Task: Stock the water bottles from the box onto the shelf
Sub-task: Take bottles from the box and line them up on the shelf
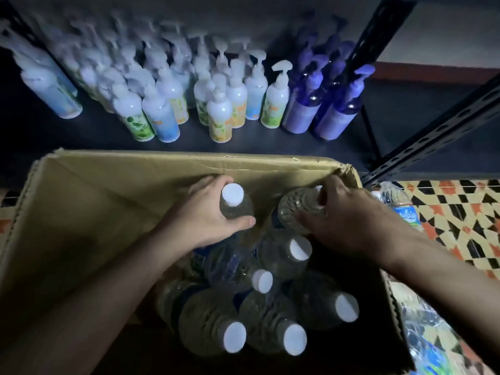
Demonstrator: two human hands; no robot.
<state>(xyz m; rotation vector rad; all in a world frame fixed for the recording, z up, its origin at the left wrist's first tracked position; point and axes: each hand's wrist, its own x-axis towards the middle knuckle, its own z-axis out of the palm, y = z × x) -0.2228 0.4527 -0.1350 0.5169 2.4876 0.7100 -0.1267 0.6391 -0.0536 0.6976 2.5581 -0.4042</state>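
An open cardboard box fills the lower part of the head view. Several clear water bottles with white caps stand packed in its right half. My left hand grips the neck of one upright bottle near the box's far wall. My right hand holds the top of a second bottle, which is tilted, its cap mostly hidden under my fingers. The dark shelf lies just beyond the box.
Several white pump bottles and purple pump bottles stand on the shelf. A black metal shelf upright rises at the right. One water bottle and plastic wrap lie on the patterned floor to the right.
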